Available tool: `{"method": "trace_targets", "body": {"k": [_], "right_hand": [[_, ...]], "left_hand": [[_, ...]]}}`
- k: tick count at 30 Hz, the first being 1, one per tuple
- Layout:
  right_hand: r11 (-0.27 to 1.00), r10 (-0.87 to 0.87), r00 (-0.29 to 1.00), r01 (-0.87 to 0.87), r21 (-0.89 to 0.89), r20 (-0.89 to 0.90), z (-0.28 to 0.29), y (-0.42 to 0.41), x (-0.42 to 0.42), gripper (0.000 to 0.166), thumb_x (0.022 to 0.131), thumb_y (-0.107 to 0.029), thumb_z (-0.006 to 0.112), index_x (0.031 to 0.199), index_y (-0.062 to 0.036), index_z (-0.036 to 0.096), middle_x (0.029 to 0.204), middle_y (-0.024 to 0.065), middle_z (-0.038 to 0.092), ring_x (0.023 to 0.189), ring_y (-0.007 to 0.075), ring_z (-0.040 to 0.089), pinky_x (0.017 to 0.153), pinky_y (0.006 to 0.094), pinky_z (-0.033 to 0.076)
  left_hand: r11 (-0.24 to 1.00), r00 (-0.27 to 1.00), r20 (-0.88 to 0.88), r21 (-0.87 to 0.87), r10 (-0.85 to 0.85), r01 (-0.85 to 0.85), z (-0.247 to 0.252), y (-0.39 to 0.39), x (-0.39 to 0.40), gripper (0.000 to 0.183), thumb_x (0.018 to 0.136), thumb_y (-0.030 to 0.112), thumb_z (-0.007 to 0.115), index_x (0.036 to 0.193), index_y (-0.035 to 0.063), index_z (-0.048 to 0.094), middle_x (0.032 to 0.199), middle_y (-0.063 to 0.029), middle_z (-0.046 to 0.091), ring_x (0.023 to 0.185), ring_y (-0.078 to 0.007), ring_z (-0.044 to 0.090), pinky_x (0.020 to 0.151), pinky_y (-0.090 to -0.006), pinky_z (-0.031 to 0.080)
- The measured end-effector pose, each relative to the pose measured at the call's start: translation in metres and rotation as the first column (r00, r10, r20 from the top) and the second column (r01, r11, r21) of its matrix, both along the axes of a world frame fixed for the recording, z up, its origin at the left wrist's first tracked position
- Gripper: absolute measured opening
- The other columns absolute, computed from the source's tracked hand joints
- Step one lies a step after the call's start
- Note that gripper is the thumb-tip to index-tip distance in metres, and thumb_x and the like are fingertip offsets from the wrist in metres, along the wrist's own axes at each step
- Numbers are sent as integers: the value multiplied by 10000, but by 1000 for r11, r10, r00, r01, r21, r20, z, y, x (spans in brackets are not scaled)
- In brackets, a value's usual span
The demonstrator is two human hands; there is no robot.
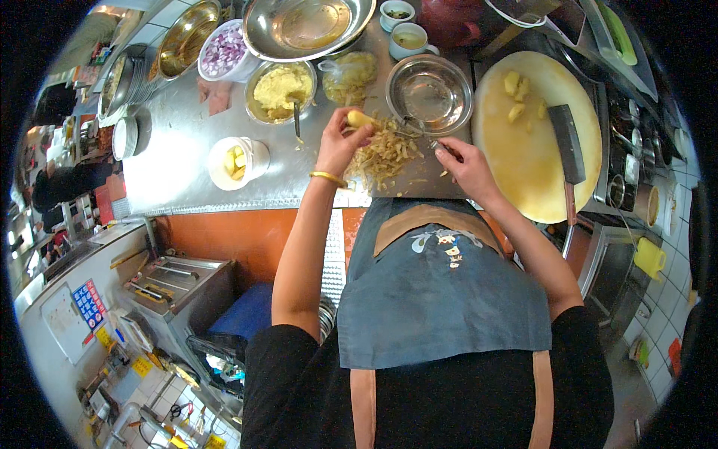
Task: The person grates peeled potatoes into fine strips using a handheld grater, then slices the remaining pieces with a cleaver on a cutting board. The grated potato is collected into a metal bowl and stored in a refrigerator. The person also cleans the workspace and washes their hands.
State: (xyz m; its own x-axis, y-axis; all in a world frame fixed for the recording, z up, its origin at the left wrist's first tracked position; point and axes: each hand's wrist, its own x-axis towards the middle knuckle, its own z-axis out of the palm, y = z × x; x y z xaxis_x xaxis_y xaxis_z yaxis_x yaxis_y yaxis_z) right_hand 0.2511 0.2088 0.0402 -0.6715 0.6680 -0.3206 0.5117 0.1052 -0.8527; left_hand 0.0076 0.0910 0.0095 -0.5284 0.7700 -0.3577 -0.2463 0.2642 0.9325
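My left hand [346, 140] grips a pale-yellow peeled root piece [359, 118] that looks like ginger. Between the fingers of my right hand [464, 165] is a small metal utensil [416, 124], spoon or peeler, I cannot tell which. Its head points toward the root piece, a short distance apart from it. Beneath both hands a heap of brownish peelings [387, 150] is spread on the steel counter. A steel bowl [429, 95] stands just beyond my right hand. Left of my left hand sits a white tub [259, 160] with yellow pieces in it.
At right, a round cutting board [516, 179] carries yellow root chunks [515, 90] and a cleaver [567, 146]. Along the back stand a bowl of yellow mash [283, 87], a clear plastic bag [350, 76], chopped red onion [223, 51], a large steel basin [311, 25] and cups [408, 42].
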Motion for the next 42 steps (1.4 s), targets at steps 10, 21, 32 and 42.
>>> {"method": "trace_targets", "body": {"k": [10,21,32,42], "right_hand": [[932,325,942,-304,199,-84,34,-1,-30,292,914,-234,630,1131,-41,662,987,141,704,870,282,686,768,359,530],[735,520,853,-466,493,32,37,3,-38,245,851,-225,689,1062,-100,685,899,89,654,821,293,661,696,391,534],[731,488,871,-447,516,63,33,13,-34,241,870,-248,666,1080,-134,697,889,81,657,802,295,656,683,390,526],[700,406,890,-449,555,208,7,30,-26,282,891,-321,630,1099,-141,691,914,82,672,854,285,662,725,404,532]], "left_hand": [[981,894,-432,-188,-115,35,31,-55,27,349,1052,311,379,1095,27,576,802,-178,657,672,-294,646,635,-393,490],[952,703,-651,-275,-288,135,42,-61,31,245,1028,234,417,1090,35,546,965,-224,635,895,-428,611,755,-465,486],[932,621,-695,-276,-362,236,41,-75,17,235,1018,199,431,1143,16,508,1036,-223,597,967,-429,577,805,-453,476],[931,547,-754,-277,-364,238,40,-83,13,211,975,146,478,1130,6,509,1059,-198,581,1026,-390,567,847,-437,479]]}}
